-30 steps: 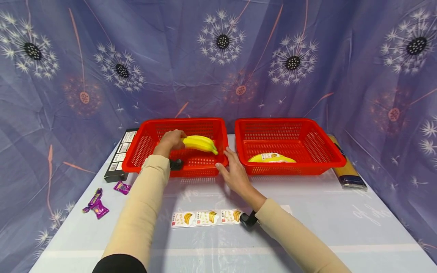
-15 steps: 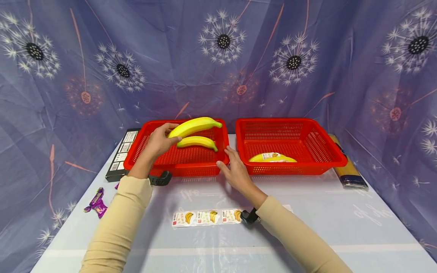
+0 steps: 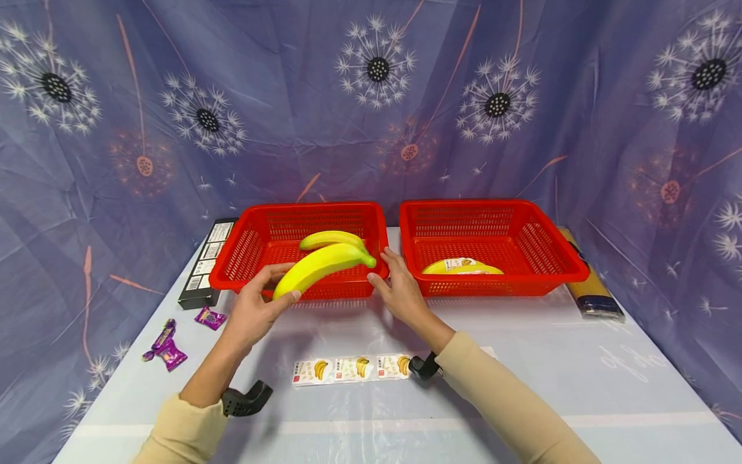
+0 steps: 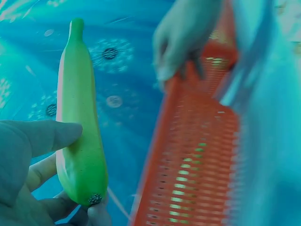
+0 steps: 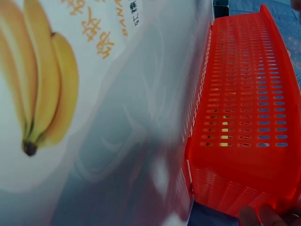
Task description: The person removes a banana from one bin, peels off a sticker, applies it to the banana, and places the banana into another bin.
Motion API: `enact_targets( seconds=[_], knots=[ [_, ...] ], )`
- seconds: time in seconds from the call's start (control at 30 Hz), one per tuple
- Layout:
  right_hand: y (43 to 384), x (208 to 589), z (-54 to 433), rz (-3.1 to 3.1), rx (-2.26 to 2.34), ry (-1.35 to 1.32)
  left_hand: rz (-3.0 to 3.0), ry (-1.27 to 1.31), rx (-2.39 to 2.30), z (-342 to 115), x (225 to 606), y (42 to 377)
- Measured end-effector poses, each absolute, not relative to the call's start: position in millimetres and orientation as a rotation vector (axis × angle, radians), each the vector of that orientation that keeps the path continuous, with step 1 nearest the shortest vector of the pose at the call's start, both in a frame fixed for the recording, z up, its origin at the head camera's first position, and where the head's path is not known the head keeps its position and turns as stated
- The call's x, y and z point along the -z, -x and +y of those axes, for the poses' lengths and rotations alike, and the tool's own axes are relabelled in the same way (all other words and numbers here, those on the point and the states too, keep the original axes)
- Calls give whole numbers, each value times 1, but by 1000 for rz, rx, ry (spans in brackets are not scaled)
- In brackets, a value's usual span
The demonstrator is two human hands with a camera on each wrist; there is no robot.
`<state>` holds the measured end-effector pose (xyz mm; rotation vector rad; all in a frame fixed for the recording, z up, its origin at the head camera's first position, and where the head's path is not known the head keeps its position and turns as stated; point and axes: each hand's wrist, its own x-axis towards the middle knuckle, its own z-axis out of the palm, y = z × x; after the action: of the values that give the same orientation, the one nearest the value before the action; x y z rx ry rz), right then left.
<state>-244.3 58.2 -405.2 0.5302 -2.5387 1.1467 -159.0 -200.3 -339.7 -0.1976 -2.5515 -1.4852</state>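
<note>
A yellow banana (image 3: 315, 265) with a green tip is in my left hand (image 3: 255, 312), held near its blunt end. It stands in front of the left red basket (image 3: 227, 258), overlapping that basket's front rim in the head view. The left wrist view shows my thumb (image 4: 63, 134) across the banana (image 4: 77, 101) and fingers behind it. A second banana (image 3: 327, 238) lies inside the left basket. My right hand (image 3: 402, 295) touches that basket's front right corner, with thumb and fingers spread around it. Its fingertips (image 5: 268, 215) show at the basket's end in the right wrist view.
A right red basket (image 3: 556, 258) holds labelled bananas (image 3: 489, 272). A strip of banana stickers (image 3: 348, 370) lies on the table (image 3: 371, 428) in front. Purple-wrapped candies (image 3: 171, 353) and a black box (image 3: 197, 293) are at left. A long yellow packet (image 3: 596, 298) lies at right.
My left hand has lifted a banana out of the left basket and drawn it toward me, in front of the rim. My right hand has stayed at the basket corner.
</note>
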Motion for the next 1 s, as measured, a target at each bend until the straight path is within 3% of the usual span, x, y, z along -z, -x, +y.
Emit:
enact_targets(
  seconds=[0.2,0.47,1.0],
  knots=[
    [245,405,59,-2555,-1118,-540,-2687,206,1420,-196,375,140],
    [245,405,59,-2557,-1127,-559,-2861,267,1265,-182,413,139],
    [244,403,60,-2620,-1177,-513,-2946,456,915,-119,424,176]
  ],
)
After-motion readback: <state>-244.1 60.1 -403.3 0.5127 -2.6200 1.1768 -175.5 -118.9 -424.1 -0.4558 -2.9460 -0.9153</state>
